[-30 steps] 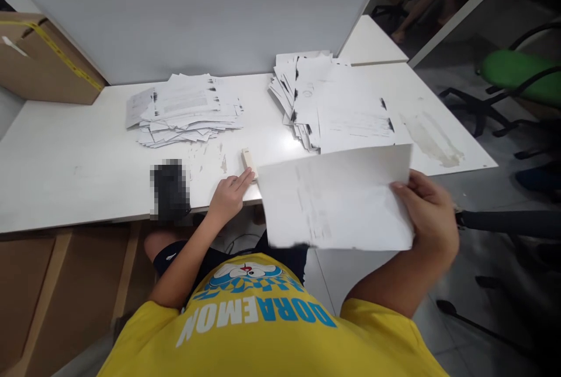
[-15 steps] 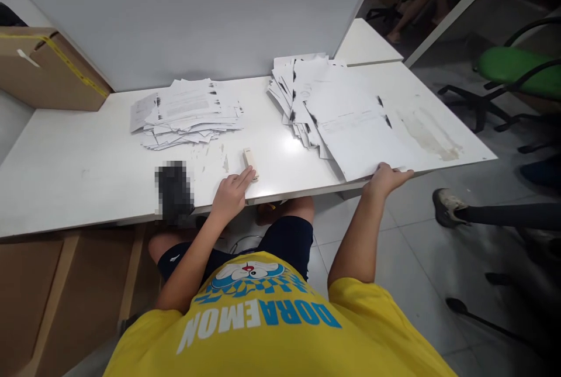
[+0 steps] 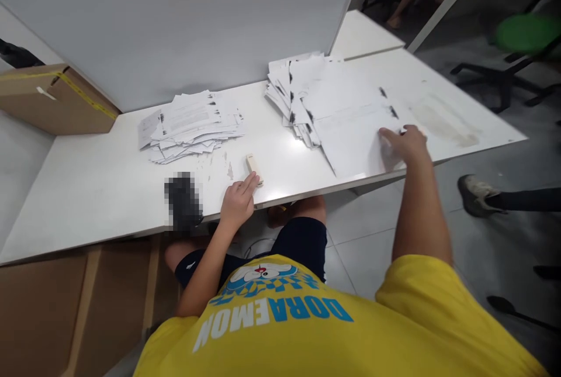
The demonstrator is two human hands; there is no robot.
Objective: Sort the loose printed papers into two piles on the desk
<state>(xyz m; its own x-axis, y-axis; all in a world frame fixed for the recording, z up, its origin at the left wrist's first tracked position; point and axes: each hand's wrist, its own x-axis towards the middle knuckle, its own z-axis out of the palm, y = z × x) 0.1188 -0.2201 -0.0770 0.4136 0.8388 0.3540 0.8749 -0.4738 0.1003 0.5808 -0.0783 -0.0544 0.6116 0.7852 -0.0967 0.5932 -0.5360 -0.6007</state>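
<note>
The person shows two hands, one left hand [image 3: 239, 201] and one right hand [image 3: 407, 146]. The paper makes two piles, one left pile [image 3: 193, 120] and one right pile [image 3: 346, 99] (the sheets overlap too much for anyone to count). There is one cream stapler-like tool [image 3: 251, 163], one pixelated dark object [image 3: 184, 199], one taped box [image 3: 90, 102], one grey partition [image 3: 197, 26], one green seat [image 3: 528, 33] and one shoe [image 3: 477, 194]. How many boxes the lower brown cardboard [image 3: 39, 301] makes up cannot be told.

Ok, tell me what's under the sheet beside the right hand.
Black-marked edges of other sheets show past the left side of the near sheet, above the white desk. How many lie beneath, and their covered faces, cannot be seen.
</note>
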